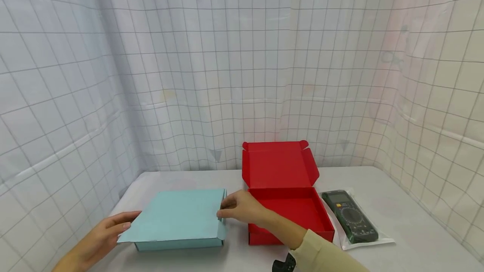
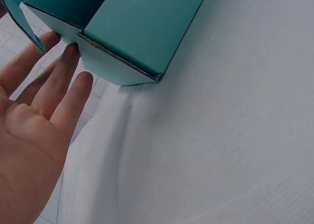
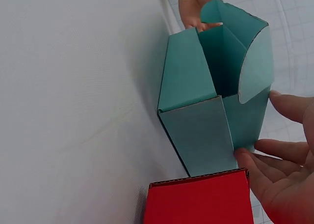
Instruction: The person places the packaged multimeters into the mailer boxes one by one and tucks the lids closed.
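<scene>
Teal box point(image 1: 177, 217) sits flat on the white counter point(image 1: 397, 217), lid down but side flaps not tucked. Left hand point(image 1: 100, 236) is at its left edge, fingers point(image 2: 59, 81) straight and relaxed, tips touching the flap at the near-left corner; nothing gripped. In the left wrist view that corner's cut cardboard edge sits right at the fingertips, bare counter beyond. Right hand point(image 1: 242, 208) is at the box's right edge, fingers point(image 3: 267, 157) loosely extended, tips on the right side flap; thumb above, no closed pinch that I can see. In the right wrist view the rounded ear flap point(image 3: 255, 69) stands up just past the fingertips, lid edge lifted off the side wall. Red box point(image 1: 287, 209) is open, lid standing upright at the back, left wall just behind the right hand's knuckles: narrow gap between the two boxes, tight for that hand. Multimeter in a clear bag point(image 1: 353, 217) lies beyond the red box, well apart from both hands. Open counter in front of the teal box toward the person and behind it toward the grid-pattern curtain point(image 1: 189, 74); left of the left fingers the counter edge is close.
</scene>
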A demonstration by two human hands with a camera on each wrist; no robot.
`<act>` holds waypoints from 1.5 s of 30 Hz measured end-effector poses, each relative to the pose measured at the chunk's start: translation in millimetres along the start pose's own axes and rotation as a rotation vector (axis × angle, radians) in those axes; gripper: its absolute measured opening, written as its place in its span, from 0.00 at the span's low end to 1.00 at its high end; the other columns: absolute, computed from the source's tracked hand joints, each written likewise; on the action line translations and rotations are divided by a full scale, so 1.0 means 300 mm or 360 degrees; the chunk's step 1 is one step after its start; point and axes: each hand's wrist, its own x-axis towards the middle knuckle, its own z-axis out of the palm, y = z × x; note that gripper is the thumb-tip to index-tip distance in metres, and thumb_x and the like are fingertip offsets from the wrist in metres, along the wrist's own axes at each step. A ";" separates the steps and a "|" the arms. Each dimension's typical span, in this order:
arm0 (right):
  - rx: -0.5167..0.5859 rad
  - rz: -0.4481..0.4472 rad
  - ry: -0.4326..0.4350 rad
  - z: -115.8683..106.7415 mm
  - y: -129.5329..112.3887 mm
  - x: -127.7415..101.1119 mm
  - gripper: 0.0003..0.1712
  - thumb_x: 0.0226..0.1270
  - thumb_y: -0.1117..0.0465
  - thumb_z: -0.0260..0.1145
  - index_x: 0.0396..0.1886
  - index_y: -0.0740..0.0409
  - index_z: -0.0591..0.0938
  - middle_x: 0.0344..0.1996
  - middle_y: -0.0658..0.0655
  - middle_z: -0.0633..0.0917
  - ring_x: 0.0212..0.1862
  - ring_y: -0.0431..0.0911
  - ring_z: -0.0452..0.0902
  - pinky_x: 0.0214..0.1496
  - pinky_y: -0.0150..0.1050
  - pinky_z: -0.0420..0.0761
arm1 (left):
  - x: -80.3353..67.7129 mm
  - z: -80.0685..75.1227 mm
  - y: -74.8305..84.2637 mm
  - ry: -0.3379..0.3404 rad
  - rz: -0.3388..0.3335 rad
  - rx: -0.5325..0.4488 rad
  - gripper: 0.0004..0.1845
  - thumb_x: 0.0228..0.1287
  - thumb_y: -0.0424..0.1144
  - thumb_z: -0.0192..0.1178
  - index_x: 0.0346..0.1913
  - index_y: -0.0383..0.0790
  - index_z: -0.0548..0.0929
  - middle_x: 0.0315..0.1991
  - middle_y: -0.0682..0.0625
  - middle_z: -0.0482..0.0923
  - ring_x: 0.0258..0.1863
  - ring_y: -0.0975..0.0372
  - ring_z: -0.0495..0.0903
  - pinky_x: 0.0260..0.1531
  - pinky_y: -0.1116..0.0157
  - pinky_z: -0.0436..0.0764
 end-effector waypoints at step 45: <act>-0.1212 -0.0375 -0.0576 0.006 -0.065 0.074 0.32 0.67 0.48 0.76 0.68 0.52 0.82 0.67 0.46 0.79 0.67 0.42 0.74 0.57 0.28 0.78 | 0.009 0.071 0.033 0.0378 -0.0392 0.0911 0.28 0.78 0.39 0.59 0.70 0.23 0.69 0.70 0.25 0.64 0.63 0.33 0.73 0.51 0.49 0.83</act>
